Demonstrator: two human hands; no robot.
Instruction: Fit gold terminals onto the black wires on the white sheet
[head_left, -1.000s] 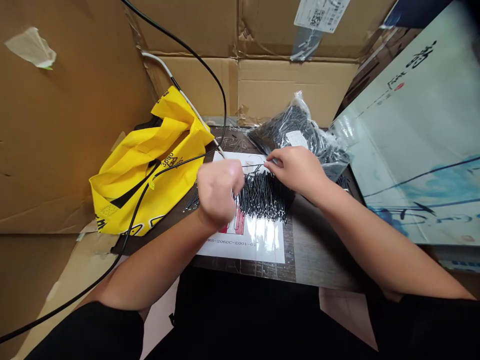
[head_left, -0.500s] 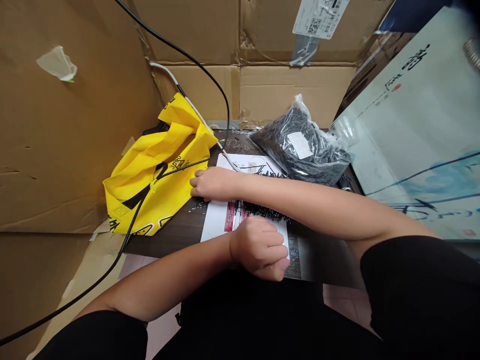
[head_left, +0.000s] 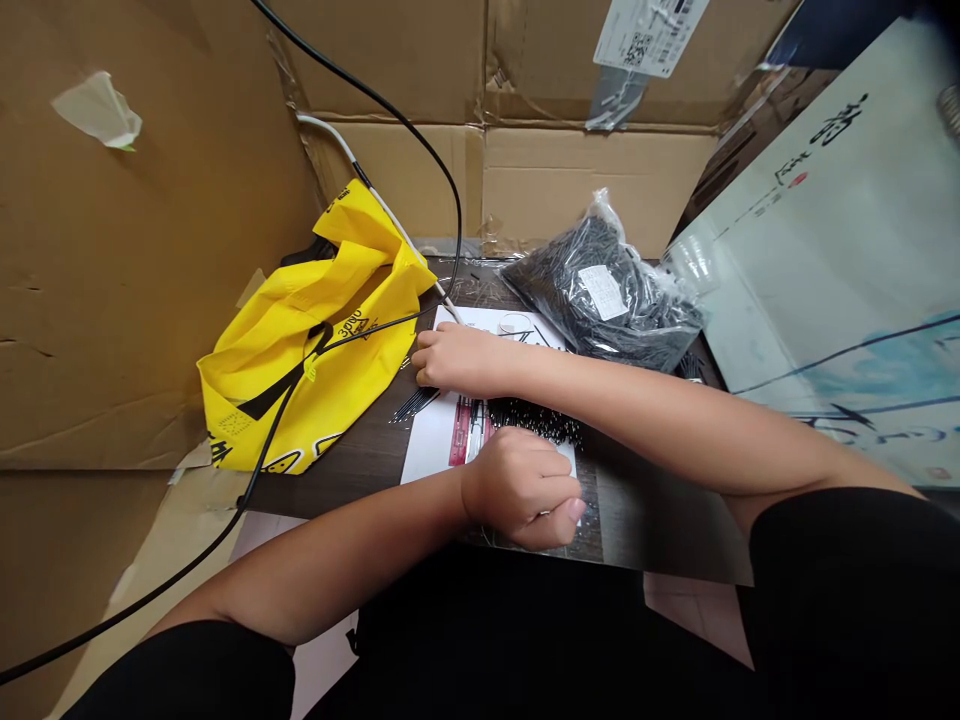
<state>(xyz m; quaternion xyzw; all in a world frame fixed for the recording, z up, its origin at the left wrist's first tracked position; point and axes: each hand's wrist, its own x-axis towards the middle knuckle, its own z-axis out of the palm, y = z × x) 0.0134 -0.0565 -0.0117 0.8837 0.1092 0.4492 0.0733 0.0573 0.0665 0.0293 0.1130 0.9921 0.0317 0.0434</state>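
My left hand (head_left: 521, 490) is closed in a fist over the near edge of the white sheet (head_left: 429, 440); whatever it may hold is hidden. Crossing above it from the right, my right hand (head_left: 461, 358) has its fingers curled down, and their tips cannot be seen. Just left of those fingers lies a small bundle of thin black sticks (head_left: 412, 404) on the dark table. A dense pile of short black pieces (head_left: 536, 420) sits on the sheet between my two arms, partly covered by my right forearm. Beside it is a red-and-clear strip (head_left: 460, 432).
A clear plastic bag of black pieces (head_left: 622, 290) stands behind my right forearm. At the left a yellow bag (head_left: 300, 350) lies with a black cable (head_left: 279, 400) across it. Cardboard walls (head_left: 592, 190) close off the back and left; a pale printed panel (head_left: 832, 270) leans at right.
My right hand has moved right, away from the yellow bag, and more of the thin black sticks now show. My left fist has turned slightly, its thumb now more visible.
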